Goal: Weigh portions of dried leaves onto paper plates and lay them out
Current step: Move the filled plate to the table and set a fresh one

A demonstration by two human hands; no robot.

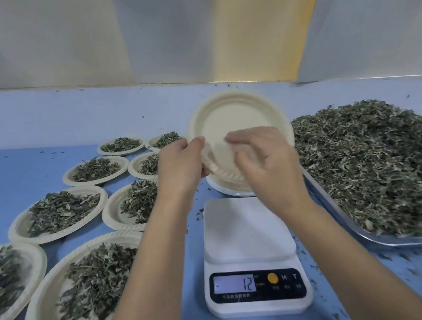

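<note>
Empty plate [231,113] held up and tilted toward the camera, center of frame, above the far edge of the scale [249,234]. Left hand [179,163] clamps the plate's lower left rim, fingers curled round it. Right hand [262,159] lies over the plate's lower right rim with fingers bent. It is motion-blurred, so I cannot tell whether it pinches the rim or only touches it. The hands sit close together but apart.

Stack of plates [223,188] on the desk [23,169] just below the raised plate, partly hidden by the hands. Scale platform bare; display reads 12 with a minus sign.

Right of frame: metal tray [343,213] heaped with dried leaves [374,163]. Left of frame: 8 filled plates [56,237] in 2 rows, each with a small mound of leaves. Loose crumbs lie around the scale and tray.
</note>
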